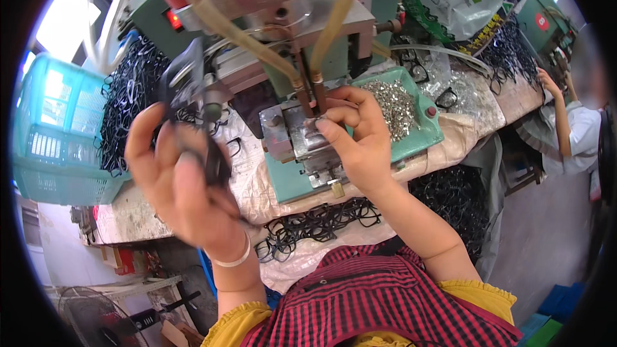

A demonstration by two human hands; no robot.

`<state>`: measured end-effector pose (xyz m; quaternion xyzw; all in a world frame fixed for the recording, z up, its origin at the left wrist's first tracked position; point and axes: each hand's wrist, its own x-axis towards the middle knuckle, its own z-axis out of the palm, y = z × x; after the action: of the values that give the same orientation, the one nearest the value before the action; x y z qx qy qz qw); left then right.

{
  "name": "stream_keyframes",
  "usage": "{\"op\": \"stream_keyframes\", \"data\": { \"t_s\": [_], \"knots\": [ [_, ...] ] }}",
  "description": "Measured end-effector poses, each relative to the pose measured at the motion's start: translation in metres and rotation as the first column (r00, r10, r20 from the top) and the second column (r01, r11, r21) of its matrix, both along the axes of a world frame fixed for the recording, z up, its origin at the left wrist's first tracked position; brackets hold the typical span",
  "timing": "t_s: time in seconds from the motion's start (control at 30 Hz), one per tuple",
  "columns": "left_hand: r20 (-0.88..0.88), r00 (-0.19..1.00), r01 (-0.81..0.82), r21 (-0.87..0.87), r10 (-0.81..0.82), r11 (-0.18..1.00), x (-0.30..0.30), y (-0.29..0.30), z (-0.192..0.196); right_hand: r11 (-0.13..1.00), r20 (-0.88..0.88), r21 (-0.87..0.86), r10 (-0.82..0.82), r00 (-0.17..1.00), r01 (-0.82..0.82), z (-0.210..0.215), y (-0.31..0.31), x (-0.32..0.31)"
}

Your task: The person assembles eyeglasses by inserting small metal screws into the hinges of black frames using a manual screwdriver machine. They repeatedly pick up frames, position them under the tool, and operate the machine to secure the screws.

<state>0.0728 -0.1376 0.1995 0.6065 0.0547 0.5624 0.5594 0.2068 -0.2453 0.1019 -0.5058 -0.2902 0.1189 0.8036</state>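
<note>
My left hand (183, 183), blurred by motion, holds up a black eyeglass frame (217, 162) left of the bench machine. My right hand (363, 138) reaches to the machine's metal fixture block (305, 133), thumb and forefinger pinched together just by the tips of two copper-coloured electrodes (318, 97). Whatever lies between those fingertips is too small to make out. Beside the right hand, a green tray (429, 136) carries a heap of small shiny metal pieces (397, 106).
Black eyeglass frames lie piled at the bench's front edge (315, 225) and at the left (132, 99), near a turquoise plastic basket (61, 128). Yellowish hoses (241, 32) run down to the electrodes. A fan (96, 321) stands lower left; another person (572, 122) works at right.
</note>
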Motion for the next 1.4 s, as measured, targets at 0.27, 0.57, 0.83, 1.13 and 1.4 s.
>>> {"op": "stream_keyframes", "data": {
  "t_s": [0.27,0.57,0.83,1.13,1.4],
  "knots": [
    [-0.033,0.979,-0.173,0.398,0.202,0.901,0.005,0.016,-0.008,0.986,-0.171,0.153,0.088,0.981,-0.061,-0.006,0.008,-0.014],
    [0.083,0.996,-0.002,0.178,-0.013,0.984,0.030,0.023,-0.013,0.992,-0.190,0.108,0.079,0.979,-0.059,0.009,0.006,-0.011],
    [-0.202,0.979,0.152,0.716,-0.006,0.681,-0.005,0.013,-0.049,0.943,0.271,-0.330,0.135,0.953,-0.040,0.046,-0.035,-0.003],
    [-0.374,0.927,0.301,0.788,0.030,0.537,0.003,-0.002,-0.062,0.445,0.834,-0.441,-0.118,0.539,0.779,-0.063,-0.093,0.099],
    [-0.433,0.897,0.281,0.717,0.092,0.638,-0.007,-0.015,-0.067,0.500,0.898,-0.395,0.032,0.440,0.770,-0.059,-0.016,0.121]
  ]
}}
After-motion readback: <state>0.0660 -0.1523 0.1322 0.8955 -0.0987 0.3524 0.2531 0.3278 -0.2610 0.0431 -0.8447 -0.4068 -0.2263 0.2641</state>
